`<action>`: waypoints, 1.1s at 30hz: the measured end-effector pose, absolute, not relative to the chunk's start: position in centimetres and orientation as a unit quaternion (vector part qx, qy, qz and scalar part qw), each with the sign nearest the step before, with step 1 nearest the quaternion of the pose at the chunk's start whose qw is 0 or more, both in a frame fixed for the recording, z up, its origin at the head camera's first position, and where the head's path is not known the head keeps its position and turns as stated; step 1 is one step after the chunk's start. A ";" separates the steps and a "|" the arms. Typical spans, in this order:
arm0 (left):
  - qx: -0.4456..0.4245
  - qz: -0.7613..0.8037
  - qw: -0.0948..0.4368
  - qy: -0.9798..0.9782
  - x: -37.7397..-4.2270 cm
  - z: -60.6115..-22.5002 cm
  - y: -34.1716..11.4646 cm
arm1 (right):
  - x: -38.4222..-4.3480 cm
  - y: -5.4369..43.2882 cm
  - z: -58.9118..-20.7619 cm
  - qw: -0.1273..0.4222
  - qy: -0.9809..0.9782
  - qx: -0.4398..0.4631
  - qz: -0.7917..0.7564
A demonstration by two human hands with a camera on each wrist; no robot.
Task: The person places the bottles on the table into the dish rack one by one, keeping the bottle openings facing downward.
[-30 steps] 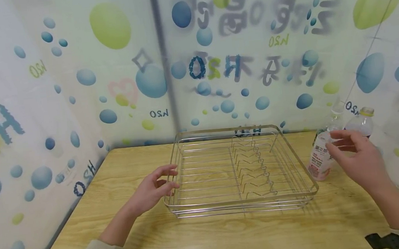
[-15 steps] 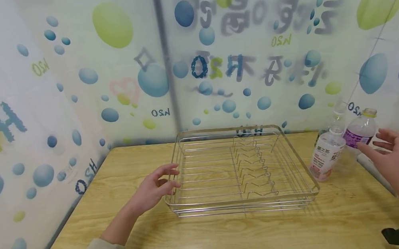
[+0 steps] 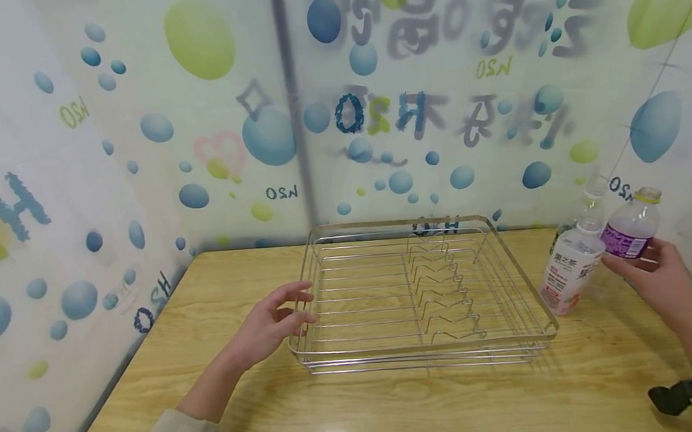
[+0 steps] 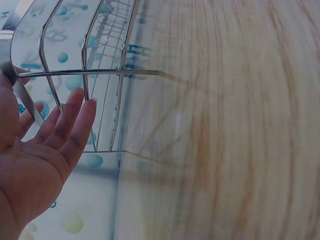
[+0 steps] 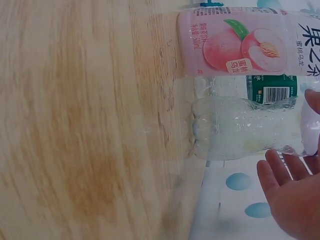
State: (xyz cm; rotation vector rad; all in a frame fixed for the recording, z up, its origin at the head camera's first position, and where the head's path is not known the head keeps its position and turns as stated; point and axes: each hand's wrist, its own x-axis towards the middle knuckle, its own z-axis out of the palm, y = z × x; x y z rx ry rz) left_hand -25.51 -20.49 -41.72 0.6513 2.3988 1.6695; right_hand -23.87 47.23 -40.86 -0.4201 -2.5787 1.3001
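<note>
A clear plastic bottle [image 3: 634,219] with a purple label and yellow neck ring stands at the table's right side. My right hand [image 3: 661,279] is around its middle, thumb on the near side and fingers on the far side; the right wrist view shows the bottle's clear lower part [image 5: 240,130] upright on the table. Toward the left, a wire dish rack [image 3: 424,347] lies on the table. My left hand [image 3: 269,328] is at its left side, fingers loosely bent at the rim; the left wrist view has the fingers [image 4: 80,130] along the side wires.
A peach tea bottle [image 3: 570,271] with a pink and white label stands between the rack and the purple-labelled bottle. Behind it is another clear bottle [image 3: 594,195] with a green label. A printed curtain [image 3: 345,202] borders the wooden table [image 3: 402,412] at the back and sides.
My right hand drew back from the peach tea bottle to the right, then came in around the purple-labelled bottle. My left hand has stayed at the rack's left side.
</note>
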 end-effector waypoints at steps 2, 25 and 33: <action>0.216 0.556 0.075 0.799 -25.5 -41.7 -20.5 | -23.9 47.2 -40.9 0.111 -0.879 -0.143 0.441; 0.221 0.558 0.074 0.796 -25.5 -41.9 -20.6 | -19.9 43.7 -36.9 0.271 -0.860 -0.105 0.420; 0.222 0.560 0.073 0.795 -25.5 -42.0 -20.6 | -18.9 40.5 -35.0 0.288 -0.864 -0.032 0.411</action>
